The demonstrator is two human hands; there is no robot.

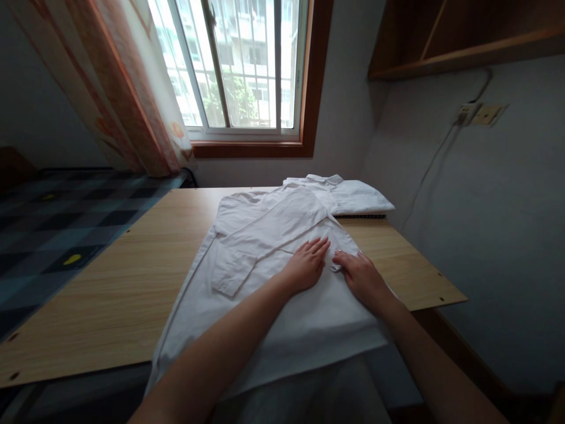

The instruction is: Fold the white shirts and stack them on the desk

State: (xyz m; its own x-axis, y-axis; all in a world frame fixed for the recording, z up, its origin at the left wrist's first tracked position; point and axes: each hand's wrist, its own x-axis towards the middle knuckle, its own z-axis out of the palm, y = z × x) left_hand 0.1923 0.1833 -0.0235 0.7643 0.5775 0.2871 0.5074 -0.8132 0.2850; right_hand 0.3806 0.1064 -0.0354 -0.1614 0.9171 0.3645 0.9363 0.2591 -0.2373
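A white shirt (pixel 265 277) lies spread on a wooden board (pixel 110 282), collar toward the window and hem hanging over the near edge. One sleeve (pixel 260 235) is folded across its front. My left hand (pixel 306 262) rests flat on the shirt's right side, fingers stretched out together. My right hand (pixel 359 274) lies just beside it on the shirt's right edge, thumb and fingers pinching a small fold of cloth.
A window (pixel 238 65) with a patterned curtain (pixel 119 88) is straight ahead. A bed with a dark checked cover (pixel 53 224) lies left. A wooden shelf (pixel 463 41) and a wall socket (pixel 468 112) with a cable are on the right.
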